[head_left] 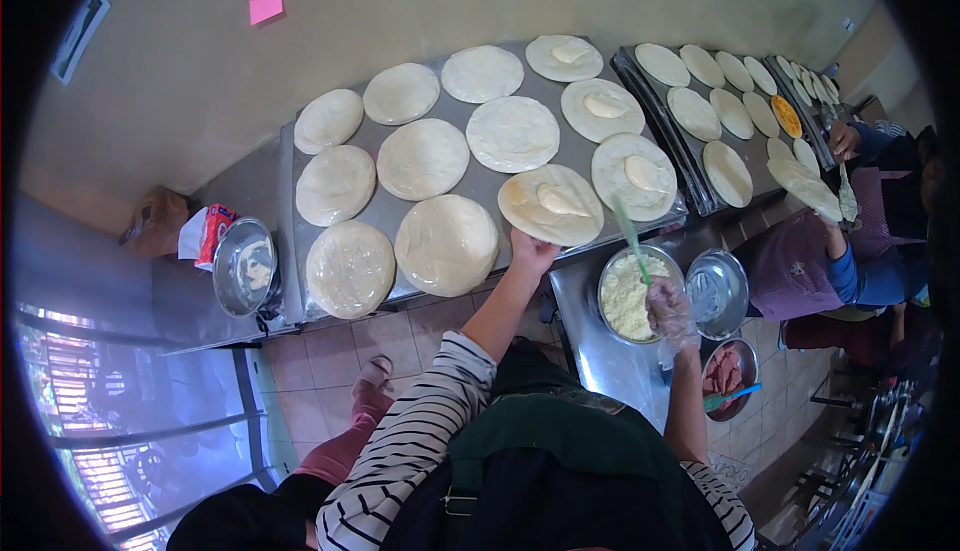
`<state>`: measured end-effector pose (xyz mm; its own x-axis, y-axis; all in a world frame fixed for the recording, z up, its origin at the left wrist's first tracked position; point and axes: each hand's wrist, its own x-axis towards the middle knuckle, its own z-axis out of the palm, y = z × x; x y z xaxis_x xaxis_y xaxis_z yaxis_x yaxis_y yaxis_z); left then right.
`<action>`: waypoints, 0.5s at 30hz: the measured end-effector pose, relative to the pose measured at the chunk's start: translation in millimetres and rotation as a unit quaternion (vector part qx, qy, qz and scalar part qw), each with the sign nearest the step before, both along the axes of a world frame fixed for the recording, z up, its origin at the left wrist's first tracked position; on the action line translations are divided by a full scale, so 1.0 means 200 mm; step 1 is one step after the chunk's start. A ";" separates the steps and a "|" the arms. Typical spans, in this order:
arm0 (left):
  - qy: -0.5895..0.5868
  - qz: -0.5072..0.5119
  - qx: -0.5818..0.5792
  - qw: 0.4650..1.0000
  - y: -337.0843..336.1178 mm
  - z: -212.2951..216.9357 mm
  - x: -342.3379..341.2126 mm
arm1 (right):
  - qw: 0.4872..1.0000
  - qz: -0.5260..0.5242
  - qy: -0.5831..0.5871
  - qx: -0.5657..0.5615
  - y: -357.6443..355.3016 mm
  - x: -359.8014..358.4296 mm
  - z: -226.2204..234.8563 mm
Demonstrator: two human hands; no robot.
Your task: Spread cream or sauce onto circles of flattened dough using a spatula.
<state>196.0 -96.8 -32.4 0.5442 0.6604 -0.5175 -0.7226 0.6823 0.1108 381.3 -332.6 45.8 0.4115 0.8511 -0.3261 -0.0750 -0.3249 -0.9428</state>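
Observation:
My left hand rests its fingers on the near edge of a flat round of dough that carries a pale lump of filling, on a large metal tray. My right hand, in a clear plastic glove, holds a green spoon whose end dips into a metal bowl of pale crumbly filling. Several more dough rounds cover the tray; three of them, at the right, hold filling.
An empty metal bowl and a bowl of pink meat sit beside the filling bowl. Another person at the right handles a dough round by a second tray. A metal bowl stands at the left.

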 end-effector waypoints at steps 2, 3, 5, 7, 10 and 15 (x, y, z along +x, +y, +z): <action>-0.045 0.027 0.071 0.996 0.04 -0.05 0.02 | 0.999 0.014 0.026 -0.027 0.00 -0.05 -0.01; -0.048 0.022 0.069 0.996 0.04 -0.03 0.04 | 0.999 0.008 0.023 -0.029 -0.01 -0.06 0.00; -0.138 -0.012 0.060 0.989 0.03 -0.02 0.06 | 0.998 0.032 -0.010 -0.044 -0.01 -0.08 0.01; -0.162 0.006 0.051 0.985 -0.02 0.00 0.06 | 0.999 0.018 -0.022 -0.028 0.00 -0.12 0.08; -0.151 0.009 0.064 0.986 -0.02 0.00 0.08 | 0.990 0.061 -0.127 0.016 0.07 -0.09 0.10; -0.127 0.005 0.086 0.988 -0.20 -0.05 -0.01 | 0.907 0.085 -0.407 0.072 0.26 -0.10 0.10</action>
<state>193.0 -136.1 -42.0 0.6344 0.7331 -0.2451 -0.7492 0.6612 0.0386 360.9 -280.7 66.3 0.3251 0.9342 0.1466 0.7038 -0.1355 -0.6974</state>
